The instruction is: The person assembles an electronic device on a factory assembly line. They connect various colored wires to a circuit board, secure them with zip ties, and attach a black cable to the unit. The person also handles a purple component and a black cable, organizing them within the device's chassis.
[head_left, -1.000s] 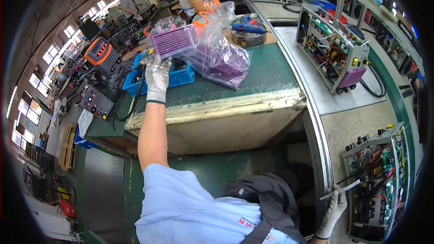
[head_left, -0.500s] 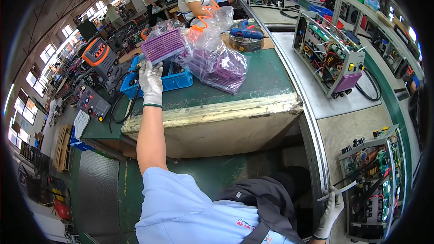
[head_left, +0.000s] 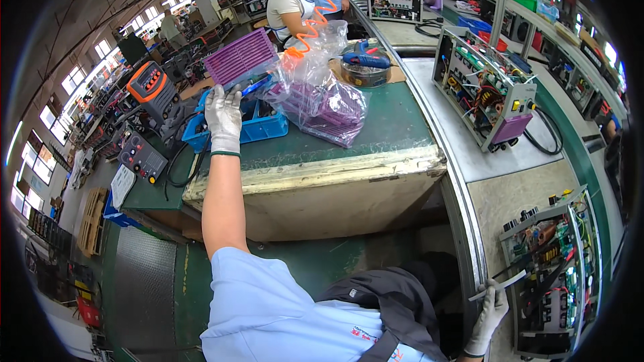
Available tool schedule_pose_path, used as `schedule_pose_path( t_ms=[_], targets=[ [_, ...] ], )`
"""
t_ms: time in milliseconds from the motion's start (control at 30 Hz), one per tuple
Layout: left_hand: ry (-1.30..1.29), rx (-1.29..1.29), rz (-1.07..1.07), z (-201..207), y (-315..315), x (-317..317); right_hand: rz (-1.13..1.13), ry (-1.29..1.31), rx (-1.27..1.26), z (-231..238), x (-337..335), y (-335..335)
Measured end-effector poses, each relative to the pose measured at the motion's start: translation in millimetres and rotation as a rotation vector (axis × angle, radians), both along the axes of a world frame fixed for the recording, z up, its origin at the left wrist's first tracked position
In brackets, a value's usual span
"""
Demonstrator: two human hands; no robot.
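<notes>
My left hand, in a white glove, reaches far out over a blue parts bin. Its fingers are closed at the lower corner of a purple grille panel, which tilts up above the bin. Just beyond the fingers a blue strip shows, too small to identify. My right hand, gloved as well, is low at the right, closed around a thin white strip. Beside it stands an opened machine chassis with exposed boards and wires. More purple grilles lie in clear plastic next to the bin.
A blue power tool rests on a round tin behind the plastic. Another opened chassis stands on the right-hand line. An orange coiled hose hangs ahead. Left of the bin are orange-black machines. Two people stand across the bench.
The purple grille panel has risen and tilted up at its far edge, uncovering a blue strip behind my left fingers. My right hand still holds the white strip. The view has shifted slightly.
</notes>
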State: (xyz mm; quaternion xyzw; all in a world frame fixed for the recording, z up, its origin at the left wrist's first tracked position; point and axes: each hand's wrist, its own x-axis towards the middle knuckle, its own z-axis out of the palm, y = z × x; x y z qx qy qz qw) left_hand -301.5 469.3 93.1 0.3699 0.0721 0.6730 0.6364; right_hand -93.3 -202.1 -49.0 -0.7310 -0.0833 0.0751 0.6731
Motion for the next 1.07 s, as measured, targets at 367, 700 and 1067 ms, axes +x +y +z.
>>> schedule_pose_path(
  t_ms=[367,700,1067],
  targets=[
    [0.026,-0.07,0.17,40,12,10,0.023,-0.042,0.042,4,-5,2],
    [0.348,-0.183,0.642,74,37,20,0.032,-0.142,0.008,7,-3,-3],
    [0.452,-0.186,0.718,103,16,39,0.112,0.081,0.087,9,-5,-11]
  ],
)
